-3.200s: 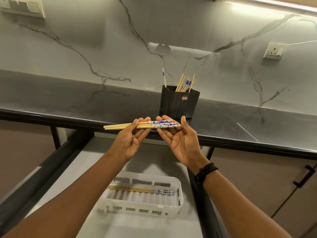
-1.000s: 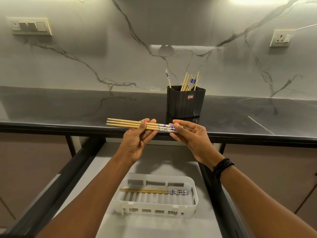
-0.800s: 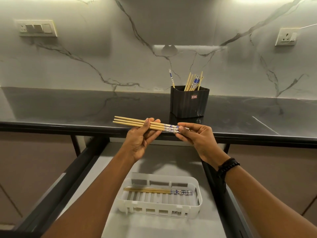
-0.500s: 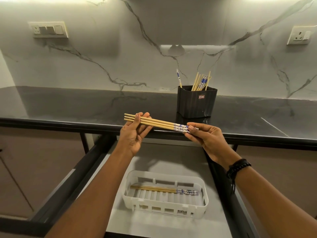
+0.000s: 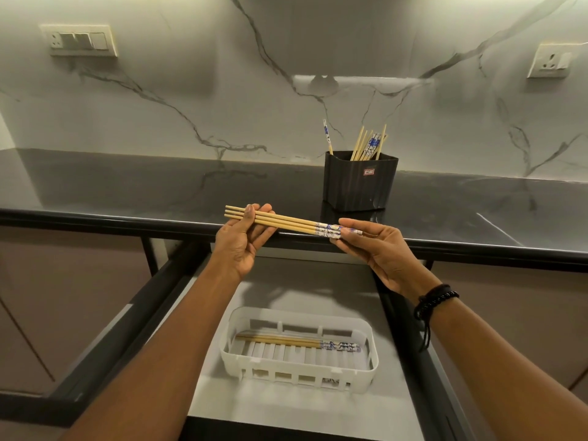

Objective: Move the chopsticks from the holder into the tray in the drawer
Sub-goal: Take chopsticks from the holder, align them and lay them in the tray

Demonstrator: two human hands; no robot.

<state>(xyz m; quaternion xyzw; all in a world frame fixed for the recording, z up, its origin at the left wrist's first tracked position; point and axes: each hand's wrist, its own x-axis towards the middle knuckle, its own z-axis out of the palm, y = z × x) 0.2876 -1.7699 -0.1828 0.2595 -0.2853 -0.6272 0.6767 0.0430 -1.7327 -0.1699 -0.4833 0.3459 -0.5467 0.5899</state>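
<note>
The transfer step is in hand. A held bundle (image 5: 286, 221) of chopsticks is hanging level in the air, above the tray (image 5: 302, 375) and a little beyond its far wall, at about the height of the worktop (image 5: 159, 186) edge. The left hand (image 5: 245, 240) is cradling the bare wooden ends, with fingers underneath and the thumb pressing over the top. The right hand (image 5: 378, 249) is pinching the blue-patterned ends between thumb and fingertips.

As I judge it, the next move is calling for a straight descent into the tray, keeping the bundle level and lengthwise. The patterned ends should be going to the tray's right, matching the laid chopsticks (image 5: 286, 341) lying along its far side. Both hands should then be letting go together, so that no stick is rolling over the low rim into the drawer (image 5: 286, 281).

Counting: there are two hands, one tray, one drawer and one black holder (image 5: 359, 183), which is standing on the worktop beyond the tray and to its right. The held bundle is showing three sticks for certain, perhaps a fourth beneath. The laid chopsticks are looking like two or three, lying too close together to separate. In the holder, one lone chopstick (image 5: 327, 136) is leaning apart, and a cluster of standing chopsticks (image 5: 369, 144), roughly six, is crowding the other corner, so more trips are waiting.
</note>
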